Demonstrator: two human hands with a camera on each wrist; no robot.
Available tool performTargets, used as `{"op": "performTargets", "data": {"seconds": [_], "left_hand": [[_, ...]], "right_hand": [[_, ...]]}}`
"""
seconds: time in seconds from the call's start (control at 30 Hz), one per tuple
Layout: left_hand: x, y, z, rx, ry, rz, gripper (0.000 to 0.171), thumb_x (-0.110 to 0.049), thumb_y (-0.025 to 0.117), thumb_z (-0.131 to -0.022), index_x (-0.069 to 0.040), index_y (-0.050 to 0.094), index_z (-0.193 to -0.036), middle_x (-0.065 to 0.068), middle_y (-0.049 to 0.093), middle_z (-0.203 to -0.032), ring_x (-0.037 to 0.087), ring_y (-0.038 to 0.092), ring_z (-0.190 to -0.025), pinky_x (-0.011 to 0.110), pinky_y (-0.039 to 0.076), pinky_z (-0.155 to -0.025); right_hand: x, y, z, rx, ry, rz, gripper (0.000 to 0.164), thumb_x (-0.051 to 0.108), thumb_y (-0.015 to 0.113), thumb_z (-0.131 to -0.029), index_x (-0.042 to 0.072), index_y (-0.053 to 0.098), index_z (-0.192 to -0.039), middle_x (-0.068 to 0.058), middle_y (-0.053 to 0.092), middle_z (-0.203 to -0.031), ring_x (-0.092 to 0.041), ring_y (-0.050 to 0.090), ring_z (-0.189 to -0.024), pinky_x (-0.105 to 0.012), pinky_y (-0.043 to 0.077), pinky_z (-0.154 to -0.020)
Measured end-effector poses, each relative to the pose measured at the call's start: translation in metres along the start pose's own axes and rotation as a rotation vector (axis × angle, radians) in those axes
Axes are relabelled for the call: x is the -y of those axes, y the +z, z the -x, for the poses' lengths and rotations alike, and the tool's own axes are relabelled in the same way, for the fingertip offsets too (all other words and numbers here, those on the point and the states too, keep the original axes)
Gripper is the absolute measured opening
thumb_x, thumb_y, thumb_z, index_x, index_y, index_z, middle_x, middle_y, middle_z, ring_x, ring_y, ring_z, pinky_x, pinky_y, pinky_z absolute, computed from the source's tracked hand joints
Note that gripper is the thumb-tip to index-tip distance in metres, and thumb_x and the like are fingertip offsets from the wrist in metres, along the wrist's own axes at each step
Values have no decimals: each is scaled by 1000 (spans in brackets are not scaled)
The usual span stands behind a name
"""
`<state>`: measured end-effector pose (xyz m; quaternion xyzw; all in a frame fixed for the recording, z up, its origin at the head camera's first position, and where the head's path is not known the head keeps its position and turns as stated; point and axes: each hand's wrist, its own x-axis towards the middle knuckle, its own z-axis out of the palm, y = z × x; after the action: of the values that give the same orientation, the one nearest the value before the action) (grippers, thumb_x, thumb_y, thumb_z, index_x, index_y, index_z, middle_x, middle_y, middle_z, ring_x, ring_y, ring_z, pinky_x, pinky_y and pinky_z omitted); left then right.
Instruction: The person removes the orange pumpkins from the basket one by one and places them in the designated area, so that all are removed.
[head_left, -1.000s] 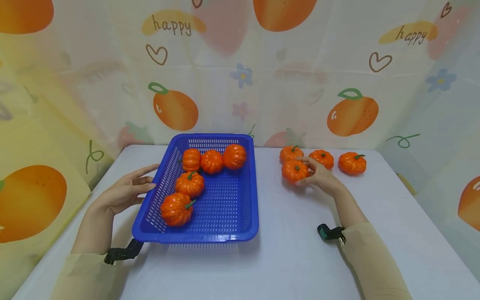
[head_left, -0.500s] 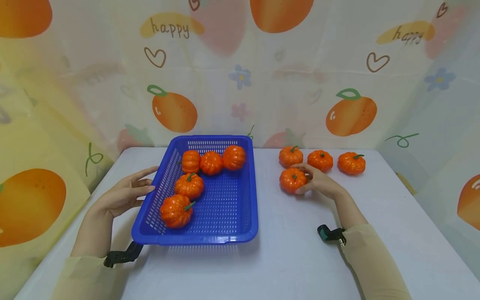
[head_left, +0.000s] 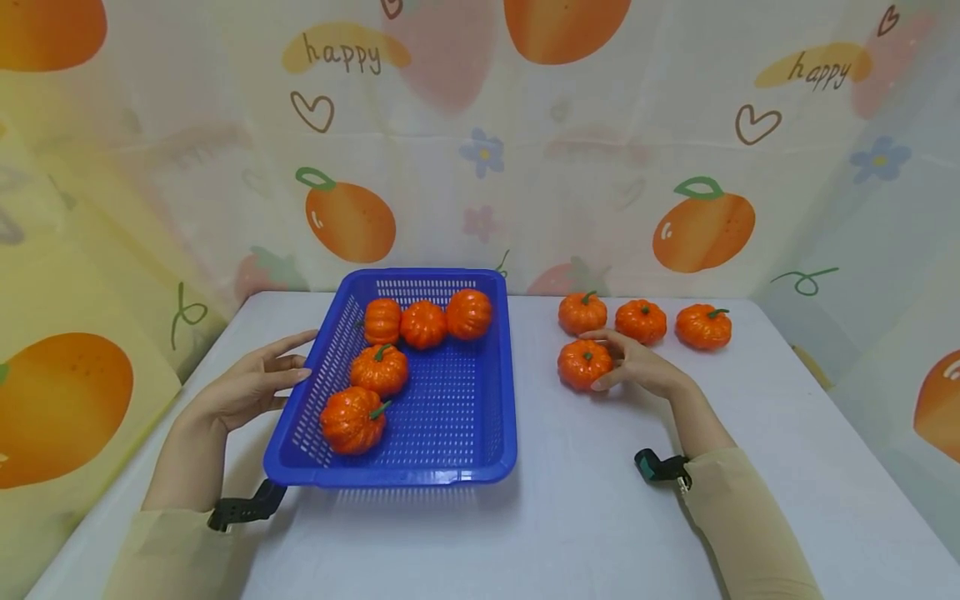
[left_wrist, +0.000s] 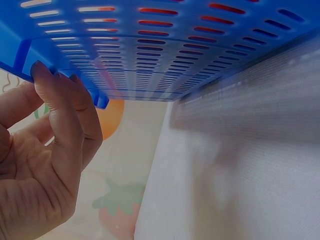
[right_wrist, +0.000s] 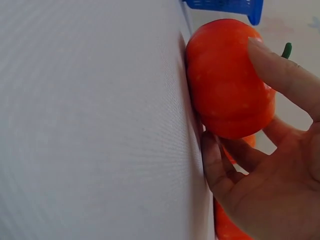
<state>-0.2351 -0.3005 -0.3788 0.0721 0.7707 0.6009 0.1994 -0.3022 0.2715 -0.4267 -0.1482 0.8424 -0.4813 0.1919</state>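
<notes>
A blue perforated plastic basket (head_left: 450, 417) stands on the table with several small orange pumpkins (head_left: 424, 324) in it, along its back and left side. My left hand (head_left: 251, 383) touches the outside of the basket's left rim with thumb and fingertips; in the left wrist view its fingers (left_wrist: 65, 115) are gently bent under the rim. To the right of the basket, my right hand (head_left: 637, 365) holds a small orange pumpkin with a green stem (head_left: 583, 365). In the right wrist view the thumb lies over this pumpkin (right_wrist: 225, 80) and the fingers sit below, close to the tabletop.
Three more pumpkins stand in a row at the table's back right: a left one (head_left: 582, 314), a middle one (head_left: 642, 322) and a right one (head_left: 703, 327). A fruit-patterned cloth (head_left: 585, 150) hangs behind the white table (head_left: 585, 517).
My right hand has brought its pumpkin slightly toward me and left, away from the back row. The left hand and the basket stay in place.
</notes>
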Motion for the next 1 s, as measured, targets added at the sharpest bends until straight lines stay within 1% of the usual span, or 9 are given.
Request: {"op": "performTargets", "data": {"seconds": [0.17,0.33,0.47,0.57,0.67,0.73,0.83,0.93,1.0], "left_hand": [[1,-1,-2,0,-1,-7,70,-15,52,-102,-13,12,-160,-9,60,-104,8,64,-94,31,58,-81],[2,-2,-2,8,6,7,70,-14,52,-102,-13,12,-160,-8,60,-104,8,65,-94,31,58,-81],[2,-2,-2,21,18,22,70,-13,51,-102,-12,11,-160,-8,62,-104,8,66,-94,32,58,-82],[2,-1,-1,31,29,30,70,-12,50,-102,-12,11,-160,-8,63,-105,8,66,-95,32,58,-82],[1,-1,-1,33,30,31,69,-12,50,-102,-11,11,-160,-9,64,-105,8,67,-95,32,58,-83],[1,-1,-1,32,26,28,69,-12,50,-102,-12,10,-160,-9,64,-105,8,67,-95,32,58,-83],[1,-1,-1,30,20,22,70,-13,50,-103,-12,10,-160,-9,64,-105,8,66,-95,32,58,-83],[0,-1,-1,27,16,20,70,-13,50,-103,-12,10,-160,-9,63,-105,8,66,-95,32,58,-83],[1,-1,-1,24,14,23,70,-13,50,-102,-12,10,-160,-9,63,-105,8,66,-94,32,58,-82]], "right_hand": [[0,-1,0,-1,-5,-2,79,18,78,-78,14,40,-147,-20,37,-154,-40,34,-140,-69,25,-114],[1,0,-1,-12,0,3,79,20,78,-78,15,41,-147,-19,39,-153,-39,36,-138,-66,29,-114],[5,0,0,-20,1,18,75,23,76,-80,14,42,-146,-18,40,-152,-38,37,-137,-63,32,-112],[10,1,1,-41,1,40,70,29,74,-84,13,44,-145,-17,43,-149,-38,42,-133,-59,37,-110],[17,2,2,-74,-1,59,67,34,72,-86,14,45,-144,-15,46,-148,-38,48,-130,-56,41,-108],[21,2,2,-100,1,72,66,37,72,-87,14,46,-143,-15,47,-148,-38,48,-130,-56,43,-107],[28,4,3,-152,19,96,70,42,72,-86,14,44,-144,-14,45,-151,-39,43,-135,-59,41,-108],[35,4,3,-231,40,112,76,47,73,-84,16,43,-146,-12,40,-154,-38,37,-141,-62,37,-110],[39,4,2,-286,39,111,78,50,74,-83,17,42,-147,-11,38,-155,-39,34,-142,-64,36,-110]]}}
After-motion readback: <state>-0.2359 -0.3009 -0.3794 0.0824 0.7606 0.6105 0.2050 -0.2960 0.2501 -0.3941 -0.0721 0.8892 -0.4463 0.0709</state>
